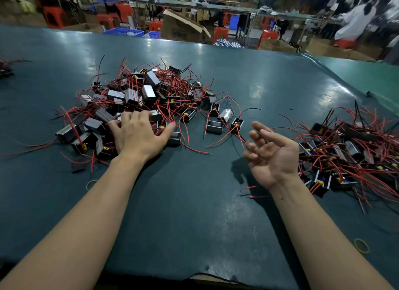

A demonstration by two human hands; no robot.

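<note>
Head view, looking down a person's two bare forearms over a dark green counter [194,214] in a busy workshop. A large heap of small black and metal box components with red wire leads [151,95] lies left of the counter's middle. The left hand [138,136] rests palm down on the heap's near edge. Its grip is spread, fingers and thumb fanned across several units and pinching none. The right hand [272,155] hovers palm up between the two heaps, its grip loose, fingers half curled and holding nothing. A second heap of the same components [349,151] sits against the counter's right edge, just beside that hand. A yellow rubber band [361,245] lies near the counter's near right corner.

The step in hand looks like sorting: choosing one unit from the large heap. The next move likely calls for the left fingers to close on a single unit and lift it free of the tangled leads without dragging its neighbours along.
</note>
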